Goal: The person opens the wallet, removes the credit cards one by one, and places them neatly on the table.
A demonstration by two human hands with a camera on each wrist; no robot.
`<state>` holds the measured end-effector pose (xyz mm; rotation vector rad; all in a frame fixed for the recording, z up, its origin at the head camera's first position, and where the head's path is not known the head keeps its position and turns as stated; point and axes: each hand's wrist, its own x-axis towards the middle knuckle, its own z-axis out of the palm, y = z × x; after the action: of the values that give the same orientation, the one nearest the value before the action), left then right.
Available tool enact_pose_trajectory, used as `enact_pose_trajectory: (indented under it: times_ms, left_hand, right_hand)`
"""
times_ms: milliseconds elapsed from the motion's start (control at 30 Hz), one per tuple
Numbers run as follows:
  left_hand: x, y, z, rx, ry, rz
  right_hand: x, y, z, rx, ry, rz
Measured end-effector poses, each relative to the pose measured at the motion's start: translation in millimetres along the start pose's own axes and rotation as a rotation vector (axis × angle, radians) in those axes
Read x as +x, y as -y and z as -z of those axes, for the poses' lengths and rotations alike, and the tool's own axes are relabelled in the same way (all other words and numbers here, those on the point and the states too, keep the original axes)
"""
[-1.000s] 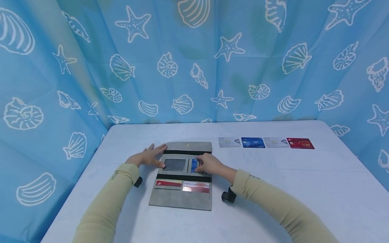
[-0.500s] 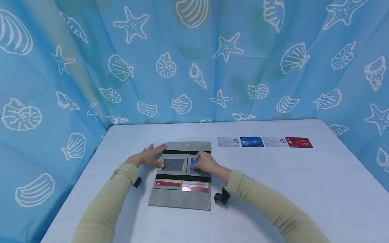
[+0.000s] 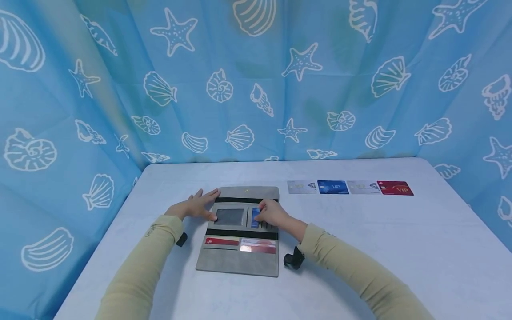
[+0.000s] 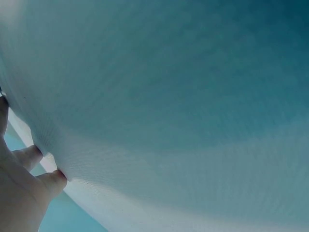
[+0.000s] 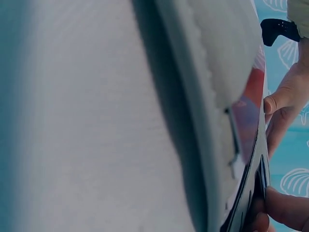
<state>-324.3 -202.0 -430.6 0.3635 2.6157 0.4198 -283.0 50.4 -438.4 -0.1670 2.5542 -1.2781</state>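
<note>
A grey wallet [image 3: 236,263] lies unfolded on the table, with a dark clear window [image 3: 230,217] in its middle panel. My left hand [image 3: 196,206] rests at the wallet's left edge, fingers spread and thumb beside the window. My right hand [image 3: 275,213] pinches a blue card [image 3: 254,218] at the narrow slots right of the window, partly covering it. In the right wrist view, thumb and finger of the right hand [image 5: 285,209] meet at the wallet's surface. A red card [image 3: 221,241] and a pink-and-red card [image 3: 258,246] sit in the lower panel's pockets.
Behind and right of the wallet, a row of cards lies flat: a silver card [image 3: 302,187], a blue VIP card [image 3: 333,187], another silver card [image 3: 363,187] and a red VIP card [image 3: 395,188]. A blue shell-print curtain [image 3: 256,89] hangs behind the white table [image 3: 360,249].
My right hand has shifted slightly left, its fingertips drawing together on the blue card. The left hand has stayed in place on the wallet.
</note>
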Motion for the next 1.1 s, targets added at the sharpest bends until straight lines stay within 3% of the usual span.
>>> enact_pose_trajectory:
  times_ms: [400, 767, 1100]
  left_hand:
    - [1.0, -0.3, -0.7, -0.002, 0.000, -0.005]
    - [1.8, 0.2, -0.2, -0.019, 0.008, 0.021]
    - [2.3, 1.8, -0.5, -0.008, 0.002, -0.002]
  right_hand:
    - [-4.5, -2.5, 2.6, 0.015, -0.003, 0.010]
    - [-3.5, -12.8, 11.1, 0.134, 0.033, -0.038]
    - [-8.3, -17.1, 19.0, 0.165, 0.051, -0.074]
